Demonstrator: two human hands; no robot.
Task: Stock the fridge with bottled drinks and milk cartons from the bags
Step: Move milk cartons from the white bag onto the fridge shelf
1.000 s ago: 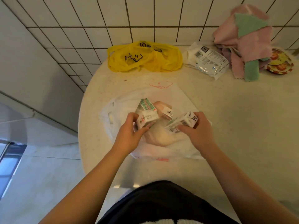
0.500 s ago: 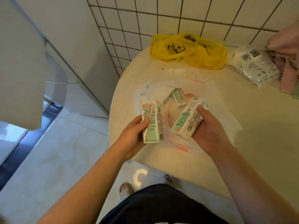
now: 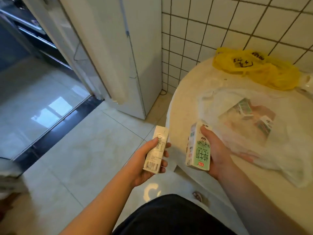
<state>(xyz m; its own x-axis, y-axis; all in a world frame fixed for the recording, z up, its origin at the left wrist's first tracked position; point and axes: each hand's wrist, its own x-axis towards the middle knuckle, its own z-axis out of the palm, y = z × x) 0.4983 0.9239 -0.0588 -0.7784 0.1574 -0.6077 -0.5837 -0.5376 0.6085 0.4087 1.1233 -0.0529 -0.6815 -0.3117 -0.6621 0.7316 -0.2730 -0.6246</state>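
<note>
- Both hands have come away from the white plastic bag point(image 3: 250, 148), where they were half a second ago, each carrying a carton.
- Left hand point(image 3: 144, 161) is now off the round table point(image 3: 184, 92) and out over the tiled floor point(image 3: 94, 150). Its thumb lies across the printed side of a pale milk carton point(image 3: 156, 150) and its fingers curl round the far side.
- Right hand point(image 3: 216, 151) hangs above the table's near edge. It grips a green milk carton point(image 3: 199, 148) from the right, thumb on the front face, with the carton's top pointing away from the body.
- Palms of both hands face inward and the forearms reach forward, well apart.
- More cartons point(image 3: 245, 111) lie inside the white bag on the table.
- Behind it, a yellow bag point(image 3: 257, 70) lies crumpled against the tiled wall.
- The view has swung left, so a tall white fridge point(image 3: 118, 48) now shows just left of the table.
</note>
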